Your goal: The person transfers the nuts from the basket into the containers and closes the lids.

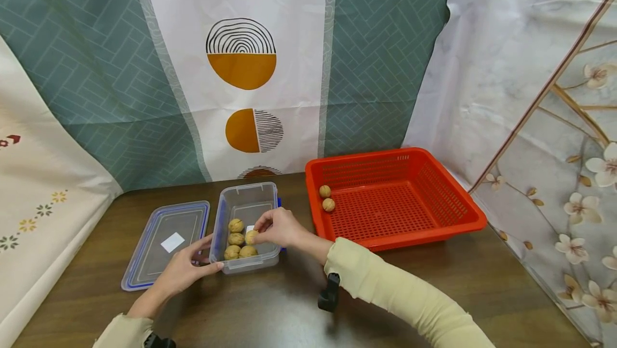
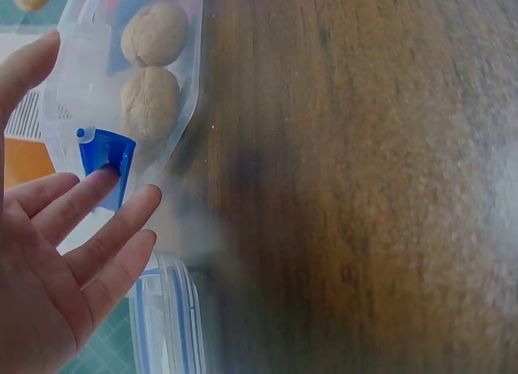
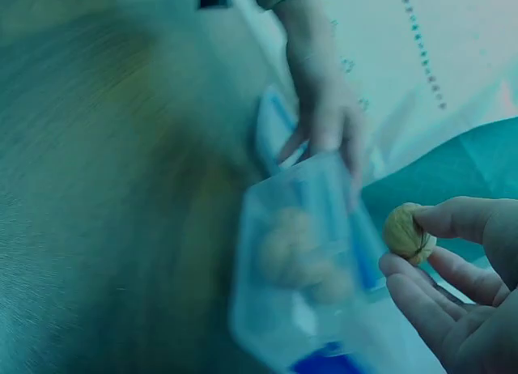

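My right hand [image 1: 279, 227] pinches a walnut [image 3: 409, 233] between thumb and fingertips, inside the outline of a clear plastic box [image 1: 245, 266] in the head view. Several walnuts [image 1: 235, 239] lie toward the box's near left part. At the box's near left corner is my left hand [image 1: 185, 266], its thumb tip by the front rim and its fingers along the left side. Those fingers look fairly straight in the left wrist view, one fingertip at a blue latch [image 2: 105, 151]. Blur softens the box in the right wrist view.
Left of the box lies its clear lid [image 1: 149, 256] with a blue seal and a white label. A red plastic basket [image 1: 400, 241] stands to the right, with two walnuts [image 1: 328, 205] at its left side. Patterned cloth [image 1: 381, 59] hangs behind the wooden table [image 1: 270, 316].
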Motion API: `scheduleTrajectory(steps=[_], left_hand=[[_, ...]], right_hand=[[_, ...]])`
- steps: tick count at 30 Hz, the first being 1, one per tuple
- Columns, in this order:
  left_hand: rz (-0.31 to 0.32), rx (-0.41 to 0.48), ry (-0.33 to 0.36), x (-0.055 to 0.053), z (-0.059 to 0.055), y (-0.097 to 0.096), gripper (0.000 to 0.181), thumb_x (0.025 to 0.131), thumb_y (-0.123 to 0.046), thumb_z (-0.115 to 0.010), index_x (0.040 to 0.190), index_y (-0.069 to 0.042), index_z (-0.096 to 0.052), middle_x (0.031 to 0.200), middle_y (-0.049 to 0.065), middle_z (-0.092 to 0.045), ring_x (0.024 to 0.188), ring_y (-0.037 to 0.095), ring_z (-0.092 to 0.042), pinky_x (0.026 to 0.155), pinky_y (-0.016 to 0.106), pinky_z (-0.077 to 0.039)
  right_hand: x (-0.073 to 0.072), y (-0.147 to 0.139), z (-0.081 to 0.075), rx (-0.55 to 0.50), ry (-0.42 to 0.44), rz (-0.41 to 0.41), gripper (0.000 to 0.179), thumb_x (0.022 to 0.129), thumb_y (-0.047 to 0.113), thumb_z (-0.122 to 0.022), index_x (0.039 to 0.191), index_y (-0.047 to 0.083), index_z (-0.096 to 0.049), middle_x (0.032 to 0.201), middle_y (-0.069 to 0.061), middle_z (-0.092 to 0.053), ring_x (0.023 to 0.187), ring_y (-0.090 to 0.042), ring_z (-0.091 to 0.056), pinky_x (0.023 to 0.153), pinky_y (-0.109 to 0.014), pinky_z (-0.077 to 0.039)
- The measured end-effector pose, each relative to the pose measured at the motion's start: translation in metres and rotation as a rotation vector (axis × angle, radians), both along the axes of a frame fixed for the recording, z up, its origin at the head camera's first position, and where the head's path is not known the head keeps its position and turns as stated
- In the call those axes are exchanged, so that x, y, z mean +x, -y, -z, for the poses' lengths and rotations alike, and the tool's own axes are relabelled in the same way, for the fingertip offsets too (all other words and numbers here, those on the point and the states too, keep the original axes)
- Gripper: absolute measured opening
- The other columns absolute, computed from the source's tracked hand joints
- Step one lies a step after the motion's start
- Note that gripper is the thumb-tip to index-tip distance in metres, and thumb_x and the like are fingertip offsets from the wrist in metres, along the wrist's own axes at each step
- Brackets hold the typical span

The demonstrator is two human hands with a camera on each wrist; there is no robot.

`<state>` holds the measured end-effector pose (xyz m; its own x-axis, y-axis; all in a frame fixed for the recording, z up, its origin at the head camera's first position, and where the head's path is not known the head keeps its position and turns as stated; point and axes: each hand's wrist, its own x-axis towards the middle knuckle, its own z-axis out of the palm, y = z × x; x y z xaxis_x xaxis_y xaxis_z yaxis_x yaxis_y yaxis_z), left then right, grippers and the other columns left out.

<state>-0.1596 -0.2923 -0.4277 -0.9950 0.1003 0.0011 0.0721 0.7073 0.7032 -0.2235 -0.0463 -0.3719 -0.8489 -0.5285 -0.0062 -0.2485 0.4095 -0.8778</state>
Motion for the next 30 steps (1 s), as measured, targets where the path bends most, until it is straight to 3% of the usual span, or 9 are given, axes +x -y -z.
scheduleTrajectory(steps=[8, 20, 23, 26, 28, 30], left_hand=[[0.006, -0.009, -0.006, 0.0, 0.001, 0.001, 0.076, 0.075, -0.033, -0.072, 0.136, -0.002, -0.038, 0.118, 0.019, -0.056, 0.086, 0.019, -0.059, 0.066, 0.031, -0.046], [0.007, 0.003, 0.006, -0.001, 0.0, 0.0, 0.076, 0.076, -0.034, -0.071, 0.137, -0.003, -0.038, 0.119, 0.018, -0.056, 0.088, 0.02, -0.058, 0.068, 0.031, -0.046], [0.006, -0.003, 0.003, -0.001, 0.0, 0.0, 0.076, 0.076, -0.034, -0.071, 0.136, -0.003, -0.038, 0.118, 0.018, -0.056, 0.088, 0.019, -0.058, 0.068, 0.03, -0.046], [0.003, -0.005, 0.002, -0.001, 0.0, 0.0, 0.076, 0.076, -0.034, -0.072, 0.136, -0.003, -0.038, 0.118, 0.018, -0.056, 0.087, 0.019, -0.058, 0.068, 0.029, -0.047], [0.002, -0.006, 0.003, -0.001, 0.0, 0.0, 0.076, 0.076, -0.033, -0.072, 0.136, -0.002, -0.038, 0.118, 0.018, -0.056, 0.087, 0.019, -0.058, 0.068, 0.028, -0.047], [0.001, -0.005, 0.001, 0.0, 0.001, 0.0, 0.075, 0.076, -0.033, -0.072, 0.136, -0.003, -0.038, 0.118, 0.018, -0.056, 0.087, 0.019, -0.058, 0.068, 0.028, -0.047]], right_hand=[[-0.004, 0.017, 0.024, 0.052, -0.148, 0.016, 0.011, 0.07, 0.009, -0.075, 0.077, 0.006, -0.067, 0.069, 0.003, -0.062, 0.06, 0.0, -0.052, 0.059, -0.014, -0.043], [-0.02, 0.042, 0.034, 0.257, -0.337, 0.053, 0.015, 0.071, 0.012, -0.072, 0.085, 0.006, -0.071, 0.07, 0.003, -0.064, 0.06, -0.002, -0.05, 0.055, -0.013, -0.038], [-0.023, 0.045, 0.034, 0.318, -0.375, 0.037, 0.003, 0.07, 0.009, -0.071, 0.073, 0.009, -0.072, 0.061, 0.007, -0.059, 0.053, -0.003, -0.044, 0.05, -0.013, -0.033], [-0.023, 0.048, 0.034, 0.418, -0.407, 0.023, 0.025, 0.07, 0.006, -0.068, 0.05, 0.013, -0.056, 0.046, 0.009, -0.039, 0.046, -0.005, -0.029, 0.044, -0.016, -0.024], [-0.022, 0.05, 0.034, 0.48, -0.411, 0.022, 0.04, 0.072, 0.005, -0.066, 0.044, 0.014, -0.039, 0.044, 0.008, -0.025, 0.045, -0.007, -0.022, 0.042, -0.018, -0.019], [-0.021, 0.052, 0.034, 0.537, -0.419, 0.03, 0.046, 0.073, 0.006, -0.066, 0.045, 0.015, -0.032, 0.044, 0.007, -0.022, 0.045, -0.007, -0.022, 0.041, -0.019, -0.02]])
